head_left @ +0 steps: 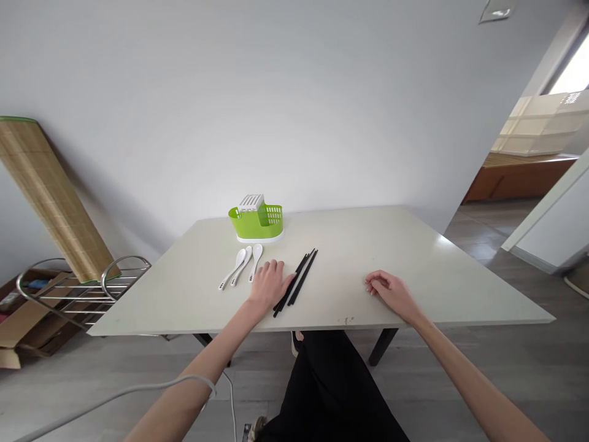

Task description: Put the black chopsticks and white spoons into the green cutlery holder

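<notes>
My left hand lies palm down on the table with its fingers stretched out, between the spoons and the chopsticks. Its thumb reaches the edge of several black chopsticks, which lie in a loose bundle just to its right; whether it touches them I cannot tell. Three white spoons with holes in their handle ends rest to the left of that hand. Behind them stands a green utensil caddy with a white slotted top and a white base. Farther right, my right hand rests on the tabletop, fingers loosely curled and holding nothing.
The pale table backs against a grey-white wall. At the left are a metal rack, a rolled bamboo mat and an open cardboard box. A white cable crosses my left forearm.
</notes>
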Tool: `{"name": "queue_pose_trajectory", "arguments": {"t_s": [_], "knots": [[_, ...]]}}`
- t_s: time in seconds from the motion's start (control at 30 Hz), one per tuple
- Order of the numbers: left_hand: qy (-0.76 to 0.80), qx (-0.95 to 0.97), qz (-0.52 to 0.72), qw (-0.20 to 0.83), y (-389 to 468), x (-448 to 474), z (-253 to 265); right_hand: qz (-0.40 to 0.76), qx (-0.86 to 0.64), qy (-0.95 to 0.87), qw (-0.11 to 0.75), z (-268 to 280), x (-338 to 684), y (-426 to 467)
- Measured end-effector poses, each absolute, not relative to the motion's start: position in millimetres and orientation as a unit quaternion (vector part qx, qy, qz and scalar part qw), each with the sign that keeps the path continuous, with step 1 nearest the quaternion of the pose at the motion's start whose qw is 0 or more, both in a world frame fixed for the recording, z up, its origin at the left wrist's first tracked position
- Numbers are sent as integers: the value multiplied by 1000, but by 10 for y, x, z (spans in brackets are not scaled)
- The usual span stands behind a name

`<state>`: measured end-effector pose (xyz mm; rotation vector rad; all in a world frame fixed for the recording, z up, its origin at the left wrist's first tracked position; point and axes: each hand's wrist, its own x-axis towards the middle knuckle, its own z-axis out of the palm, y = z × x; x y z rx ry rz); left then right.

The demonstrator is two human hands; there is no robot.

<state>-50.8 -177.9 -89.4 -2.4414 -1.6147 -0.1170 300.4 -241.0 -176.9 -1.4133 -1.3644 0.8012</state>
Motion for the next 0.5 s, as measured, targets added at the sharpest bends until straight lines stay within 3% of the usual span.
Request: {"name": "queue_pose_trajectory", "arguments": {"t_s": [0.17,0.5], "knots": [[-601,-776,-123,150,-1622,-1150,-903,326,-586,-561,485,-1753,2993,-2430],[-707,-697,-105,56,-1411,-1487,-1182,311,-612,-560,464,-1756,3001,-2461]]}}
